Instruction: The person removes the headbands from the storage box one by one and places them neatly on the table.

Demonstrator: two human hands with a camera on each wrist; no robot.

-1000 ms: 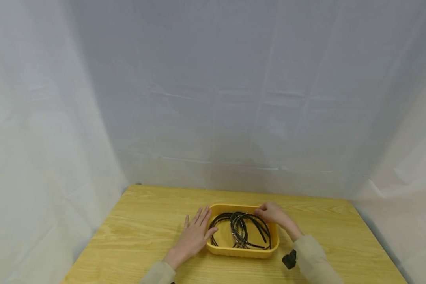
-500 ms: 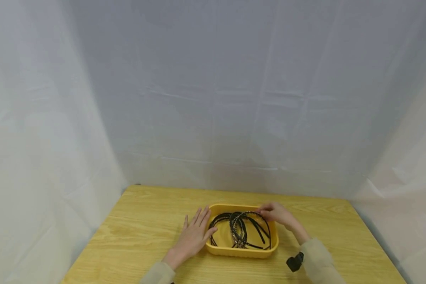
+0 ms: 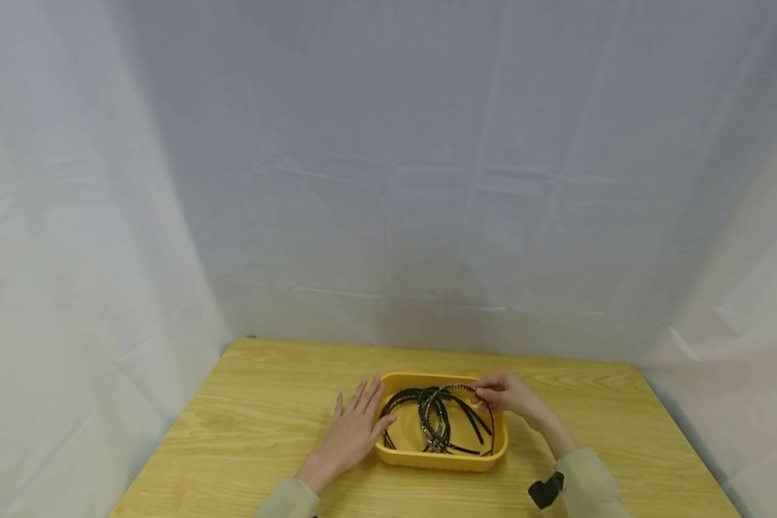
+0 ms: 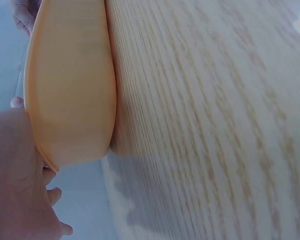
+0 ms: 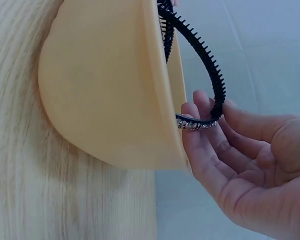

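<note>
— Yellow plastic is walling the tray (image 3: 442, 460) you are working at, in the middle of the desk (image 3: 252, 410). Your left hand (image 3: 352, 432) is lying flat, fingers (image 3: 369, 396) straight and slightly spread, against the tray's left side and steadying it. Your right hand (image 3: 508, 394) is reaching over the far right corner, its fingers (image 5: 210, 145) pinching one toothed black headband (image 5: 202, 55) by its end at the rim.

— How far along would you put it?

— Early, by my reading. That one headband is rising a little above the tray yet is not clear of it. The other headbands (image 3: 435, 421), one of them studded with small stones, are lying bunched inside the tray, none of them out on the desk. So I judge that the lifting is only starting and nearly all of the pile is left.

— And the setting?

— You are sitting at a pale wood-grain desk with nothing else showing on it besides the tray and your hands. White sheeting (image 3: 427, 180), creased and hanging in folds, is closing off the back and both sides. A small dark device (image 3: 545, 491) is riding on your right sleeve, near the wrist.
</note>
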